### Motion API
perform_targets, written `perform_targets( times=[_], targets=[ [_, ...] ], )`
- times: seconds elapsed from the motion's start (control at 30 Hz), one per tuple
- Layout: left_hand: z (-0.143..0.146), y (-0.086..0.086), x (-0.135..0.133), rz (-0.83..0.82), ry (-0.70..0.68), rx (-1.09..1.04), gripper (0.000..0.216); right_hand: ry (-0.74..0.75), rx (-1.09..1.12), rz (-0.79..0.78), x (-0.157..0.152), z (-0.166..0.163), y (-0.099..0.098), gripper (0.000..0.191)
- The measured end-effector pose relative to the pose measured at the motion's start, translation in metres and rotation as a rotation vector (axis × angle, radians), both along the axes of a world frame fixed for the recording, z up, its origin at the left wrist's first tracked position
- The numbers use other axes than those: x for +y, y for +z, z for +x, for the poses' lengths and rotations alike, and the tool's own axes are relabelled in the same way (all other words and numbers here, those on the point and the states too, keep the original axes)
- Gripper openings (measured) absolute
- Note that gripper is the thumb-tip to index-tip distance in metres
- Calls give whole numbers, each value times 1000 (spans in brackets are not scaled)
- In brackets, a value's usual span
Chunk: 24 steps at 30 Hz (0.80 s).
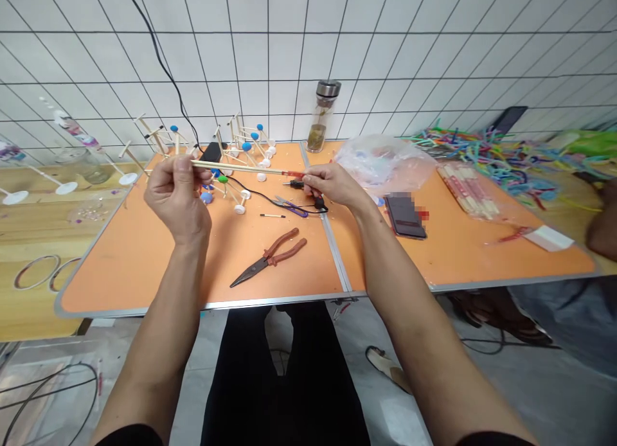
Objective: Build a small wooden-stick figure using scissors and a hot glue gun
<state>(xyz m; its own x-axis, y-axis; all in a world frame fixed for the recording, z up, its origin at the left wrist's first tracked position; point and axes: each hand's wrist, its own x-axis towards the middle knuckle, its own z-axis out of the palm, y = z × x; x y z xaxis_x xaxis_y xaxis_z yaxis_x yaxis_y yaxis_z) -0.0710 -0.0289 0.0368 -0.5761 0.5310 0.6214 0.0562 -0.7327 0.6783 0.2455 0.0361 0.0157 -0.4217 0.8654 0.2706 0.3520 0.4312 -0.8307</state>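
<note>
My left hand (177,195) is raised above the orange table (144,266), fingers pinched on one end of a thin wooden stick (241,168). The stick runs level to the right and ends in a red tip near my right hand (332,184). That hand is closed just above the table on a small dark tool (315,198) with a black cord; what exactly it is I cannot make out. Behind the stick stand stick models with blue, green and white balls (241,157).
Long-nose pliers with red handles (270,256) lie in front of my hands. Small purple-handled scissors (292,206), a phone (405,216), a plastic bag (380,160), a stick packet (470,189), a glass bottle (324,115) and coloured straws (486,153) lie around. Another person's arm (602,227) shows at right.
</note>
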Motion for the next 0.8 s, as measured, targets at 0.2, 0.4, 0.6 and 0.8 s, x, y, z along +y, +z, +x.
perform_targets(
  times=[0.2, 0.4, 0.6, 0.8],
  targets=[
    [-11, 0, 1, 53, -135, -3, 48, -450, 188, -52, 17, 16, -4, 37],
    [-11, -6, 5, 56, -215, 9, 41, -649, 510, -214, 33, 29, -11, 55],
    [3, -4, 0, -18, -127, -30, 43, -670, 710, -218, 61, 44, -23, 63],
    [10, -10, -1, -59, -163, 33, 40, -865, 132, 189, 70, 64, -30, 102]
  ],
)
